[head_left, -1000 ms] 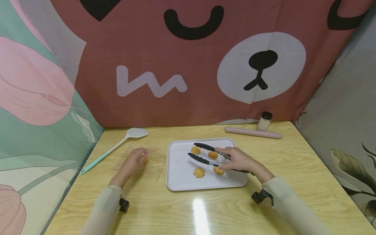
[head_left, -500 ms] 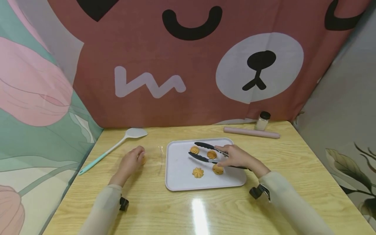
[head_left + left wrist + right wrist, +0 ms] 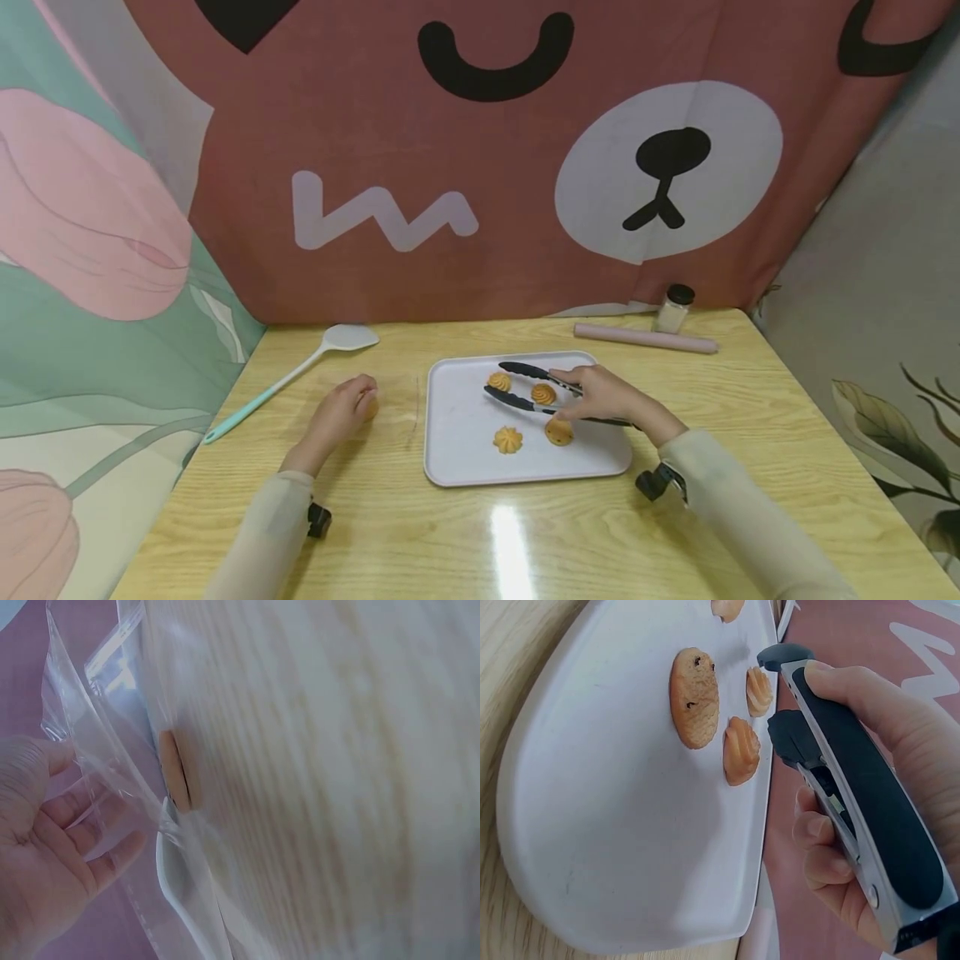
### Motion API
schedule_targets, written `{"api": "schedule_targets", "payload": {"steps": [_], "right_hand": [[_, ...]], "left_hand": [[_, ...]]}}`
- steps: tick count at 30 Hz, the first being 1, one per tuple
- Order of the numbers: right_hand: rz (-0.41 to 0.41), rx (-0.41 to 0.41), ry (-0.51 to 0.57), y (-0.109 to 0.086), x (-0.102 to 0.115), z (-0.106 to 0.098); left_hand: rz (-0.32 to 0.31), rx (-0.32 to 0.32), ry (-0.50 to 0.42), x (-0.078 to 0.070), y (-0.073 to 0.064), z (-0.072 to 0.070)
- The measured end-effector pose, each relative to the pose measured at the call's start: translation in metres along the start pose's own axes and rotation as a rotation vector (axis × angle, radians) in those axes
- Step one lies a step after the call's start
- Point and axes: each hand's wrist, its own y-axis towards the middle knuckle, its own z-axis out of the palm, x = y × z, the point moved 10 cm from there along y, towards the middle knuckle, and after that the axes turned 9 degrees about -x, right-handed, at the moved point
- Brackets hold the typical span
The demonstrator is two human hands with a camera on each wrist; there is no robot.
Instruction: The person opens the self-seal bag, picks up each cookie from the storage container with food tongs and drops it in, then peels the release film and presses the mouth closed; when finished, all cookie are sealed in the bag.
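My left hand (image 3: 337, 421) pinches the edge of a clear plastic bag (image 3: 105, 742), best seen in the left wrist view. A round cookie (image 3: 174, 771) lies at the bag, apparently inside it, standing close beyond the fingers. With my right hand (image 3: 603, 396) I grip black-tipped metal tongs (image 3: 866, 780) by their arms, tips spread apart. They hover over a white tray (image 3: 450, 454). On the tray lie a pale swirled cookie (image 3: 498, 381), a darker swirled cookie (image 3: 543, 394), a star-shaped cookie (image 3: 507, 440) and a chocolate-chip cookie (image 3: 558, 432). Nothing sits clamped in the tongs.
A spatula (image 3: 350, 337) with a mint handle lies at the back left of the wooden table (image 3: 420, 542). Behind the tray, a pink rod (image 3: 645, 337) lies before a black-lidded jar (image 3: 673, 308). A printed cloth (image 3: 450, 275) hangs along the back edge.
Both hands stay almost in place. The tongs' tips have come slightly closer together, still apart. The tray and its cookies have not moved.
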Motion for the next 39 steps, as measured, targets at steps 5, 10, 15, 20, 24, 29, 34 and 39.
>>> {"api": "schedule_targets", "payload": {"steps": [5,10,15,20,24,29,34,39], "right_hand": [[0.007,0.019,0.019,0.003,-0.001,0.005],[0.012,0.03,0.042,0.004,-0.002,0.009],[0.039,0.041,0.058,0.002,-0.007,0.013],[0.057,0.029,0.058,0.0,-0.01,0.014],[0.061,0.021,0.071,-0.001,-0.009,0.013],[0.043,0.017,0.06,-0.002,-0.006,0.012],[0.034,-0.003,0.032,0.0,-0.005,0.011],[0.045,-0.009,0.03,-0.001,-0.004,0.011]], "left_hand": [[-0.009,0.017,-0.007,0.0,0.0,0.0],[-0.034,0.057,-0.018,0.001,-0.002,0.003],[-0.054,0.069,-0.035,0.003,-0.004,0.004],[-0.049,0.064,-0.061,0.002,-0.004,0.006],[-0.042,0.067,-0.065,0.002,-0.004,0.008],[-0.039,0.065,-0.059,0.003,-0.005,0.008],[-0.037,0.052,-0.053,0.004,-0.004,0.005],[-0.049,0.041,-0.036,0.006,-0.004,0.003]]}}
